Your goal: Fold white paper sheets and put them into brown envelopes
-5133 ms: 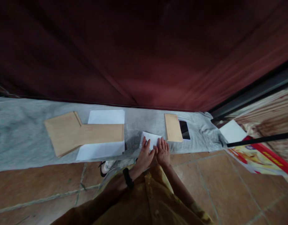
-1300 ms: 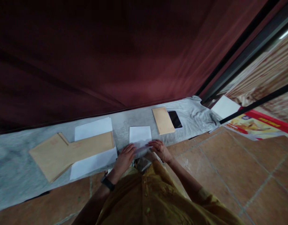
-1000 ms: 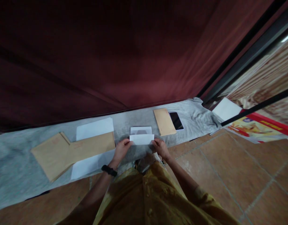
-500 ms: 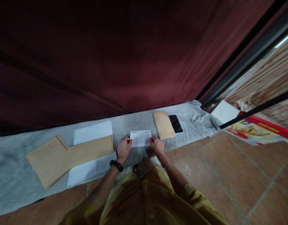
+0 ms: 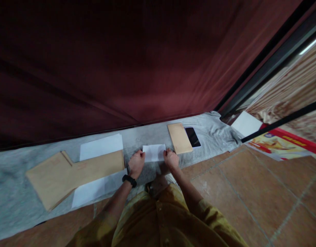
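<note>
A folded white sheet of paper (image 5: 154, 152) lies on the grey cloth (image 5: 16, 202) in front of me. My left hand (image 5: 136, 163), with a black wristband, presses on its left end with the fingers curled. My right hand (image 5: 170, 159) presses on its right end, also with curled fingers. Just to the right of the paper lie a small brown envelope (image 5: 179, 138) and a dark phone (image 5: 192, 136).
To the left lie brown envelopes (image 5: 70, 171) over white sheets (image 5: 101, 146). A dark red curtain (image 5: 122, 61) hangs behind the cloth. Brown floor tiles (image 5: 250, 188) spread to the right, with a white sheet (image 5: 246, 124) and a colourful printed sheet (image 5: 278, 144) beyond.
The white sheet lay flat; both hands lifted its near edge and folded it over. Now it is smaller and both hands press down on its ends.
</note>
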{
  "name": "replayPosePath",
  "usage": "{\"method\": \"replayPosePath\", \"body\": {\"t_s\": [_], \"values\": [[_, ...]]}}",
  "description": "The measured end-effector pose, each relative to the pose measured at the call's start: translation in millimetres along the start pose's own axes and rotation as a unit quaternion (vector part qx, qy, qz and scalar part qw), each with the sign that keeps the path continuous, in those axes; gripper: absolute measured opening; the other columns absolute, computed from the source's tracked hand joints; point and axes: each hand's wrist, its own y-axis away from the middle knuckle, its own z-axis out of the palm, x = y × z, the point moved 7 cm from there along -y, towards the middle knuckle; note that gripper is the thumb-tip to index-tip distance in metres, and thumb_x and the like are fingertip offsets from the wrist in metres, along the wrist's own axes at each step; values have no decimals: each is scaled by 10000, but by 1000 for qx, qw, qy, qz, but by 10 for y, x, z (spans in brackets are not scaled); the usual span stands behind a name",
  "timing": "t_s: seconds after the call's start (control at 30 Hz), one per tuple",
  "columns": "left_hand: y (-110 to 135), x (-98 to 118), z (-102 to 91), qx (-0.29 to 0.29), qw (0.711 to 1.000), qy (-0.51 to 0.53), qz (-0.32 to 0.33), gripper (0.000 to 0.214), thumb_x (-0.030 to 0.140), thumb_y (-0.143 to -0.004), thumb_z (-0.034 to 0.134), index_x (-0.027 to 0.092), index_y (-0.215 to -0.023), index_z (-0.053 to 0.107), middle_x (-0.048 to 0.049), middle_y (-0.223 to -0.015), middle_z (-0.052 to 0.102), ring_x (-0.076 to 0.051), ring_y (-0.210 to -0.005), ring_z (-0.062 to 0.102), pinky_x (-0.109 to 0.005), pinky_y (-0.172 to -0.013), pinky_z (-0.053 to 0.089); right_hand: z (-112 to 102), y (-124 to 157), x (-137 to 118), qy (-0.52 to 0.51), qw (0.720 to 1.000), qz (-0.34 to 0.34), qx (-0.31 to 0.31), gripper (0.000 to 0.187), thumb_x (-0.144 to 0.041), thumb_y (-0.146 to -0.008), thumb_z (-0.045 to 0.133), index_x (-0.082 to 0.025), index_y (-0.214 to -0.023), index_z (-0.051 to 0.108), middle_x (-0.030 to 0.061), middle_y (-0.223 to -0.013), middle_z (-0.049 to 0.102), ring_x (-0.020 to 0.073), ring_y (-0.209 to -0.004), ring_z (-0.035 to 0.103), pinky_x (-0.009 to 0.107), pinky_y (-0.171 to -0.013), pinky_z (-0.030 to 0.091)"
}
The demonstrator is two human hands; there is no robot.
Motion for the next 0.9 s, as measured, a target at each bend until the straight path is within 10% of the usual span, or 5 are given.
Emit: {"method": "replayPosePath", "body": {"t_s": [0.9], "values": [[-67,-22,7,13,1000,28,-1,398,463,-1014,404,217,-1049,715,-107,-987,771,-243,-887,724,-297,-715,475,83,-6,-80,26,998,-27,56,351,-288,-1078,337,-111,-1158,629,154,-876,744,213,-837,755,268,-725,529]]}}
